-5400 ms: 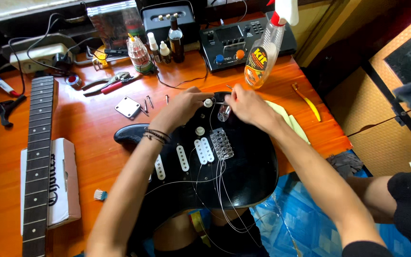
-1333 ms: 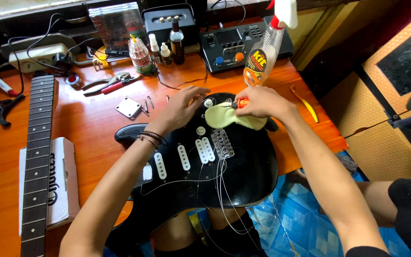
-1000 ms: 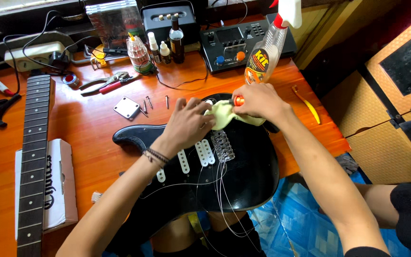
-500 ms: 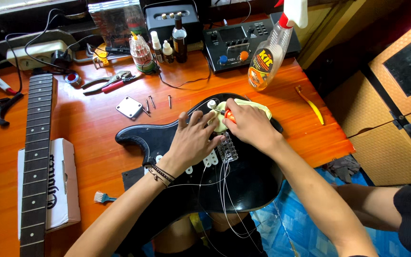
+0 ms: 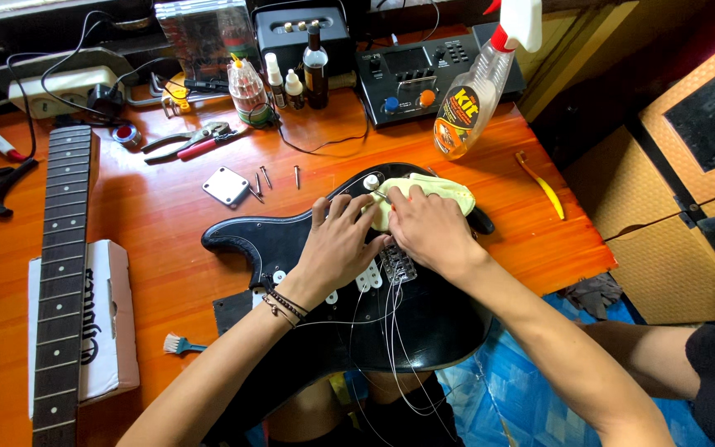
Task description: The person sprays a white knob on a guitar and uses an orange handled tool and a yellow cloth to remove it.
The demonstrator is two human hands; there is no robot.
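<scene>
Hands on guitar body (image 5: 424, 331), mid surface (image 5: 159, 215): left hand (image 5: 337, 248) spread flat, bracing; right hand (image 5: 428, 232) pressing yellow cloth (image 5: 424, 192) near far edge. Wipe well: body steady, light strokes, clear of loose strings (image 5: 395, 348).

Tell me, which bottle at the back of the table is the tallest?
The clear spray bottle with the white-and-red trigger and orange liquid, right of the small bottles, towers over them.

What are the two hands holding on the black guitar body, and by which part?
The right hand presses a pale yellow cloth at its near edge; the left hand rests flat on the black electric guitar body.
</scene>
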